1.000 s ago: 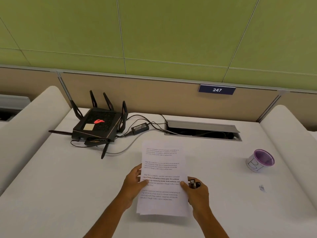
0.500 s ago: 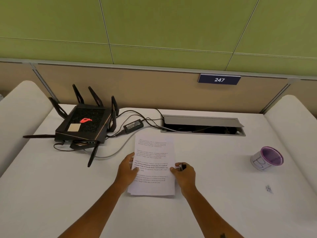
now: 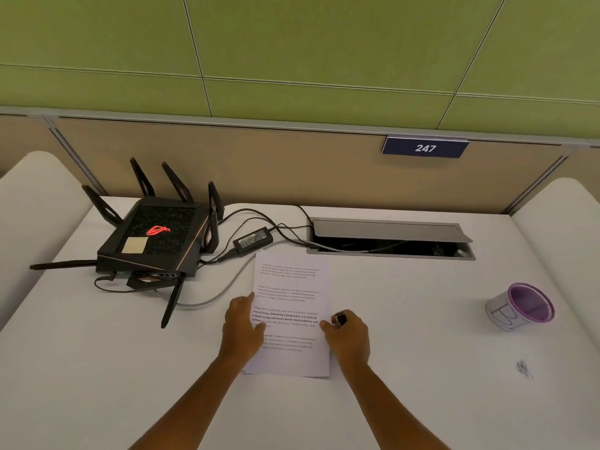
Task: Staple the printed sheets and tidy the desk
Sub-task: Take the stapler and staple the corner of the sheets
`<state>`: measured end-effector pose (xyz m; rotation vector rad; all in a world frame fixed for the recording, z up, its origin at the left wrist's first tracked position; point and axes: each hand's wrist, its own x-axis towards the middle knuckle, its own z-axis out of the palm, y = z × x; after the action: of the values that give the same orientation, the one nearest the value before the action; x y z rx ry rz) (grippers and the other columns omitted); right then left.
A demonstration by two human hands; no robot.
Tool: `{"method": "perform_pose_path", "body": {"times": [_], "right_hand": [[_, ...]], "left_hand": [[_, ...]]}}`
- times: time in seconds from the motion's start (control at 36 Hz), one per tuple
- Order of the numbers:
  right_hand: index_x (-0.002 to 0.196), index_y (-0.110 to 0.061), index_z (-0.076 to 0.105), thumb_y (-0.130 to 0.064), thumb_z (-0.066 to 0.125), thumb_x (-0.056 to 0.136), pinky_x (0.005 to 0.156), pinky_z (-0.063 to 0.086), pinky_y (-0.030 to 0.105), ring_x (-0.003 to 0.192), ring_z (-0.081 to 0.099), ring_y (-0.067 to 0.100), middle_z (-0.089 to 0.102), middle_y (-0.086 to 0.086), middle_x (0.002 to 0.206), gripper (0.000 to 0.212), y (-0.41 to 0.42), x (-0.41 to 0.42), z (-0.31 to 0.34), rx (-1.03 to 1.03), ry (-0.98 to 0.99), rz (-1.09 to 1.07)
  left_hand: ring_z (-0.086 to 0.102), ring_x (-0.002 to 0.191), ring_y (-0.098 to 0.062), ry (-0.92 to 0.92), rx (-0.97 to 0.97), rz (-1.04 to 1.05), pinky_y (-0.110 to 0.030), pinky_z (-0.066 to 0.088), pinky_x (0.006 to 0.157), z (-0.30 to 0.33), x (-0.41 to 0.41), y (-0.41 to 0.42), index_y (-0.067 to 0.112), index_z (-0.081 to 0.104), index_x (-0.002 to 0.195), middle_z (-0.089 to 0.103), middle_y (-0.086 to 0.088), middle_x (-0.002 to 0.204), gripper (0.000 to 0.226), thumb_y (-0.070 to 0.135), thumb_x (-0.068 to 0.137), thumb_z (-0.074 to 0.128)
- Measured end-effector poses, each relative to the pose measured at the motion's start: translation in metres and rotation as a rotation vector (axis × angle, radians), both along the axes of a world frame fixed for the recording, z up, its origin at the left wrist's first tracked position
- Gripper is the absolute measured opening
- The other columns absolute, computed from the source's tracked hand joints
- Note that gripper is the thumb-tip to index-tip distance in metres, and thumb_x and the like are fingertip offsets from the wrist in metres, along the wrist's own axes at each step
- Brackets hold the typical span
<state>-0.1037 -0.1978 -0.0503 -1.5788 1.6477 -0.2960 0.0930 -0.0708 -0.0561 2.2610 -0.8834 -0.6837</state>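
A stack of printed sheets lies flat on the white desk, near the middle. My left hand rests on the stack's left edge, thumb over the text. My right hand sits at the right edge, fingers curled around a small dark stapler; only its tip shows above the knuckles. The thumb of that hand touches the paper.
A black router with antennas stands at the back left, its power brick and cables running to an open cable hatch. A purple-rimmed cup stands at right. Small metal bits lie near the right front.
The view has shifted, so the sheets and hands appear farther from me. Both hands keep the same grip on the stack's edges and the stapler.
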Motion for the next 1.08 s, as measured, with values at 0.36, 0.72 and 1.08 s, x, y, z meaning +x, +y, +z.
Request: {"method": "perform_pose_path", "body": {"times": [0.36, 0.72, 1.08], "right_hand": [[0.112, -0.024, 0.06, -0.023, 0.078, 0.093, 0.079, 0.049, 0.025, 0.09, 0.062, 0.01, 0.064, -0.008, 0.103, 0.026, -0.014, -0.015, 0.005, 0.09, -0.252, -0.024], [0.138, -0.012, 0.065, -0.012, 0.082, 0.086, 0.095, 0.042, 0.024, 0.117, 0.062, 0.027, 0.062, 0.007, 0.12, 0.055, -0.117, -0.089, 0.034, -0.104, 0.055, 0.326], [0.138, -0.001, 0.064, -0.002, 0.068, 0.099, 0.098, 0.049, 0.031, 0.12, 0.06, 0.032, 0.063, 0.019, 0.126, 0.04, -0.198, -0.114, 0.05, -0.283, 0.301, 0.602]], "left_hand": [[0.051, 0.139, -0.038, -0.129, 0.018, 0.069, -0.057, 0.049, 0.111, 0.0, -0.01, 0.01, 0.01, 0.047, 0.155, 0.047, -0.017, 0.157, 0.073, 0.03, 0.093, 0.08], [0.056, 0.14, -0.03, -0.317, -0.102, -0.141, -0.062, 0.039, 0.113, -0.001, -0.099, 0.037, 0.014, 0.06, 0.147, 0.058, -0.007, 0.154, 0.066, 0.048, 0.091, 0.055], [0.038, 0.139, -0.024, -0.341, -0.018, -0.17, -0.042, 0.031, 0.111, -0.005, -0.132, 0.023, 0.003, 0.068, 0.138, 0.064, -0.019, 0.148, 0.098, 0.074, 0.101, 0.013]]}}
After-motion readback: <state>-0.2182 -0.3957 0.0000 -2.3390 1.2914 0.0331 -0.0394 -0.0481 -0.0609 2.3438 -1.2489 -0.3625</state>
